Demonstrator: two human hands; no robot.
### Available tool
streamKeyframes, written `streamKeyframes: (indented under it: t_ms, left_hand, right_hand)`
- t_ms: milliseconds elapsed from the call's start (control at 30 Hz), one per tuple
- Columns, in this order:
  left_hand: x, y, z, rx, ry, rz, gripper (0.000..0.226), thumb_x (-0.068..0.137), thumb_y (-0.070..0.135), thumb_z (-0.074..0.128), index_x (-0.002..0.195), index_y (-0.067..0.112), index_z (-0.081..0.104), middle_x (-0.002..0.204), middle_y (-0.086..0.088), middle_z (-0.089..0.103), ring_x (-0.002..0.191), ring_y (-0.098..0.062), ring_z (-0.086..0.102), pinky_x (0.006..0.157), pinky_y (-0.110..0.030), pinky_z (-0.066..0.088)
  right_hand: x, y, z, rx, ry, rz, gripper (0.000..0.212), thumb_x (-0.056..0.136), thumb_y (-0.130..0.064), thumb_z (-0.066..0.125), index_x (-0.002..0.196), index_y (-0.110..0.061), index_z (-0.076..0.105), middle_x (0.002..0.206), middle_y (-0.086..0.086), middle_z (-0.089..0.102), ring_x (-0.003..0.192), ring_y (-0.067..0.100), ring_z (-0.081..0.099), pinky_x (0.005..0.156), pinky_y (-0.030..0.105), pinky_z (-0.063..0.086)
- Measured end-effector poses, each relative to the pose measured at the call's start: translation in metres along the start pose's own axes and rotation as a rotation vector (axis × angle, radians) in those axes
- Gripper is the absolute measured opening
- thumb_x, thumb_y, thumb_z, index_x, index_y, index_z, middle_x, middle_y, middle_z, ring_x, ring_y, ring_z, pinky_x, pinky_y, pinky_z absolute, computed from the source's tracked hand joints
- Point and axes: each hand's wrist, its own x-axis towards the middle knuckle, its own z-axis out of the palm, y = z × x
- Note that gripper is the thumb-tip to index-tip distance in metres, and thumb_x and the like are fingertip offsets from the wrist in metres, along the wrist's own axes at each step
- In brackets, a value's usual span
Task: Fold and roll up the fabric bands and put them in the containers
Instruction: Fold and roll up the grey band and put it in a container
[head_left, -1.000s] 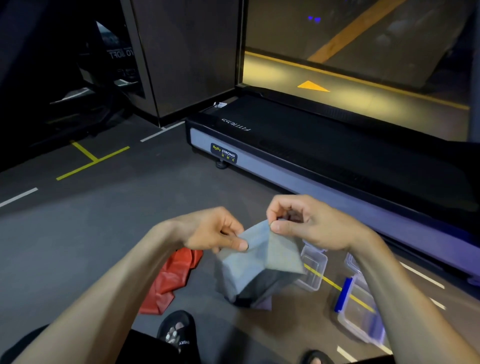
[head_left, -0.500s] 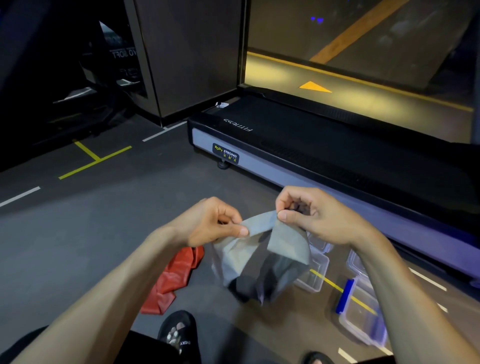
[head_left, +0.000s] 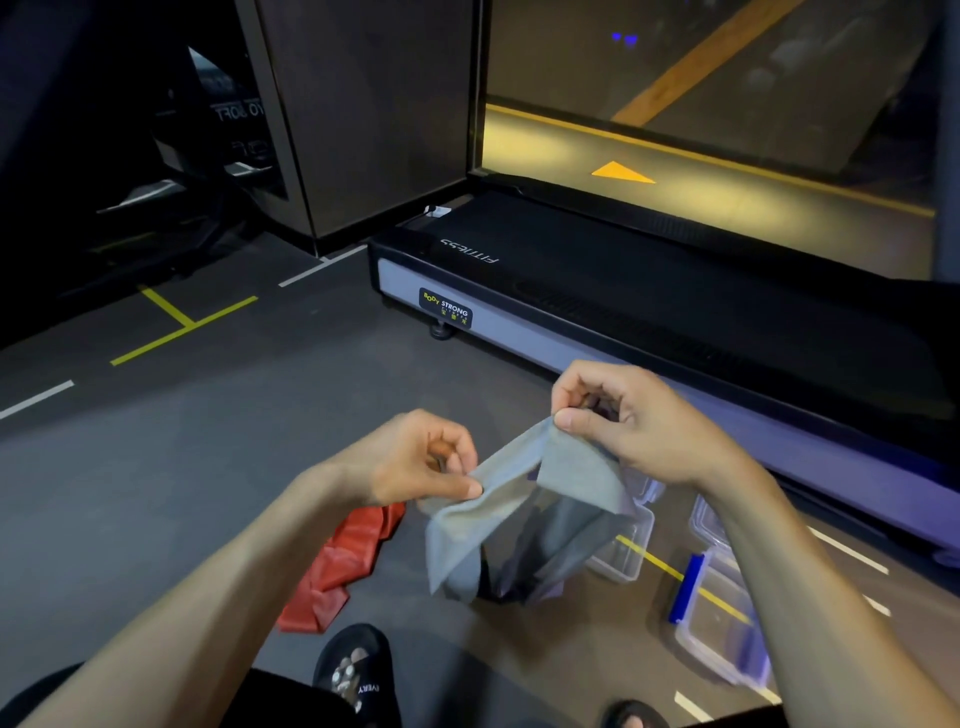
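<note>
A grey fabric band (head_left: 524, 525) hangs in the air between my hands, its lower folds drooping towards the floor. My left hand (head_left: 421, 460) pinches its left edge between thumb and fingers. My right hand (head_left: 623, 415) pinches the upper right corner, held a little higher. A red band (head_left: 345, 561) lies crumpled on the floor under my left forearm. A clear plastic container (head_left: 626, 551) sits on the floor behind the grey band, partly hidden by it. Another clear container with a blue clip (head_left: 717, 618) lies to the right.
A black treadmill (head_left: 623, 291) with a grey side rail runs across the floor just beyond my hands. Yellow and white lines mark the dark floor. My sandalled foot (head_left: 353, 670) is at the bottom centre. A dark pillar and other machines stand at the back left.
My hands have drawn apart, the right one rising, so the grey band went from a compact fold to spread open and hanging loosely between them.
</note>
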Motion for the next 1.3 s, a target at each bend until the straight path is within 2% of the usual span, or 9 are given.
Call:
streamKeyframes:
  t_ms: [167, 367, 533, 667, 767, 933, 1100, 1200, 1300]
  left_hand:
    - [0.003, 0.001, 0.008, 0.252, 0.177, 0.098, 0.020, 0.093, 0.036, 0.073, 0.084, 0.026, 0.058, 0.064, 0.010, 0.065, 0.057, -0.005, 0.052, 0.064, -0.027, 0.046]
    - [-0.002, 0.015, -0.003, 0.425, 0.119, 0.148, 0.033, 0.102, 0.047, 0.058, 0.075, 0.028, 0.055, 0.062, 0.006, 0.051, 0.058, -0.009, 0.044, 0.060, -0.029, 0.040]
    - [-0.016, 0.040, -0.012, -0.047, -0.088, 0.151, 0.015, 0.100, 0.010, 0.063, 0.086, 0.009, 0.069, 0.070, 0.016, 0.065, 0.065, 0.004, 0.054, 0.062, -0.011, 0.041]
    - [-0.018, 0.035, -0.017, 0.087, -0.087, 0.147, 0.022, 0.097, 0.029, 0.068, 0.089, 0.009, 0.070, 0.076, 0.006, 0.066, 0.072, -0.005, 0.054, 0.067, -0.024, 0.045]
    - [-0.018, 0.045, -0.019, -0.052, -0.065, 0.150, 0.016, 0.098, 0.017, 0.065, 0.087, 0.008, 0.071, 0.076, 0.011, 0.069, 0.072, -0.001, 0.057, 0.070, -0.016, 0.045]
    - [-0.020, 0.046, -0.028, -0.114, -0.083, 0.122, 0.029, 0.103, 0.021, 0.060, 0.075, 0.012, 0.062, 0.067, 0.002, 0.047, 0.064, -0.007, 0.040, 0.062, -0.018, 0.036]
    - [-0.013, 0.038, -0.023, 0.080, -0.068, 0.068, 0.027, 0.098, 0.033, 0.067, 0.079, 0.015, 0.068, 0.064, -0.001, 0.049, 0.061, -0.015, 0.040, 0.059, -0.031, 0.035]
    - [-0.012, 0.037, -0.025, 0.080, -0.016, 0.057, 0.027, 0.089, 0.043, 0.073, 0.079, 0.018, 0.073, 0.065, 0.001, 0.056, 0.062, -0.012, 0.044, 0.058, -0.026, 0.038]
    - [-0.011, 0.032, -0.024, 0.038, 0.034, 0.069, 0.021, 0.084, 0.035, 0.082, 0.071, 0.023, 0.072, 0.063, 0.003, 0.060, 0.059, -0.008, 0.049, 0.056, -0.023, 0.039]
  right_hand:
    - [0.002, -0.002, -0.002, -0.033, 0.072, -0.025, 0.012, 0.097, -0.010, 0.069, 0.090, -0.019, 0.065, 0.082, -0.003, 0.066, 0.073, 0.013, 0.057, 0.068, 0.028, 0.045]
    - [0.002, -0.004, -0.007, -0.110, 0.197, -0.055, 0.013, 0.094, -0.009, 0.069, 0.090, -0.020, 0.065, 0.084, -0.005, 0.067, 0.080, 0.014, 0.061, 0.077, 0.038, 0.050]
    - [0.002, -0.002, -0.011, -0.099, 0.256, -0.041, 0.014, 0.095, -0.008, 0.068, 0.090, -0.021, 0.064, 0.084, -0.008, 0.065, 0.078, 0.007, 0.059, 0.075, 0.024, 0.046]
    - [0.004, -0.003, -0.010, -0.064, 0.230, -0.054, 0.014, 0.096, -0.007, 0.068, 0.090, -0.020, 0.064, 0.085, -0.006, 0.065, 0.079, 0.009, 0.059, 0.076, 0.028, 0.047]
    - [0.002, -0.001, -0.014, -0.012, 0.239, -0.061, 0.014, 0.097, -0.007, 0.067, 0.091, -0.018, 0.064, 0.086, -0.003, 0.065, 0.079, 0.011, 0.059, 0.076, 0.031, 0.048]
    - [-0.002, -0.003, -0.020, 0.160, 0.166, -0.070, 0.004, 0.097, -0.007, 0.066, 0.094, -0.009, 0.064, 0.084, 0.005, 0.064, 0.076, 0.013, 0.056, 0.070, 0.022, 0.045]
    - [-0.001, -0.002, -0.015, 0.192, 0.061, -0.067, 0.006, 0.096, -0.013, 0.068, 0.094, -0.008, 0.065, 0.084, 0.018, 0.064, 0.073, 0.019, 0.054, 0.069, 0.026, 0.045]
    - [-0.003, 0.003, -0.018, 0.187, 0.067, -0.048, 0.005, 0.096, -0.013, 0.069, 0.093, -0.012, 0.066, 0.084, 0.020, 0.063, 0.073, 0.023, 0.053, 0.069, 0.033, 0.044]
    - [-0.005, 0.007, -0.020, 0.161, 0.050, -0.022, 0.010, 0.097, -0.008, 0.069, 0.091, -0.016, 0.066, 0.084, 0.017, 0.064, 0.072, 0.023, 0.054, 0.068, 0.039, 0.045]
